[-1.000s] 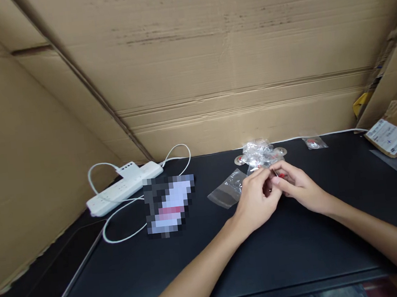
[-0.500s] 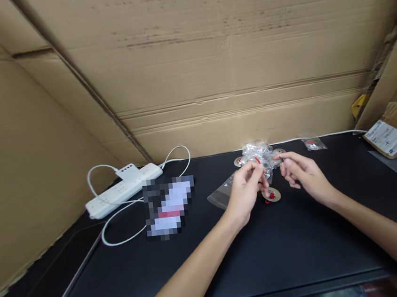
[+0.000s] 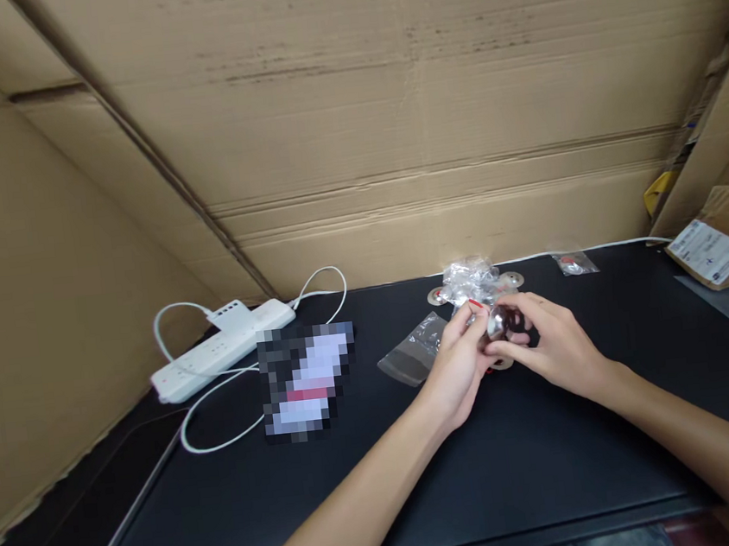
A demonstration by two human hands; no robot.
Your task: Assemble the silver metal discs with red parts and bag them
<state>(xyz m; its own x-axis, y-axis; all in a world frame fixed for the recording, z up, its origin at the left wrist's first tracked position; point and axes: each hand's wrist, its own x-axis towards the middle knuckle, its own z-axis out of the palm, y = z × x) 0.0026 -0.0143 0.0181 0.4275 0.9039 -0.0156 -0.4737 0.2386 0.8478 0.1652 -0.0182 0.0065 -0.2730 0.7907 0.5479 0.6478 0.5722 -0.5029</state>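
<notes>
My left hand (image 3: 458,365) and my right hand (image 3: 549,346) meet over the black table (image 3: 375,498), fingers pinched together on a small shiny round metal piece with a red bit (image 3: 498,323). Another round disc (image 3: 502,364) lies on the table just under the hands, mostly hidden. Right behind them sits a heap of crumpled clear plastic bags (image 3: 468,279) with flat metal discs (image 3: 512,279) beside it. An empty clear bag (image 3: 412,350) lies flat just left of my left hand.
A white power strip (image 3: 220,349) with looping white cable lies at the left, a blurred-out flat object (image 3: 307,379) beside it. A small bagged part (image 3: 575,264) rests at the back right. A brown labelled parcel (image 3: 723,248) sits far right. Cardboard walls (image 3: 389,131) enclose the back and left.
A second ago both hands were joined; half a second ago they parted, leaving a disc on the table. Now they have come together again on a shiny round piece.
</notes>
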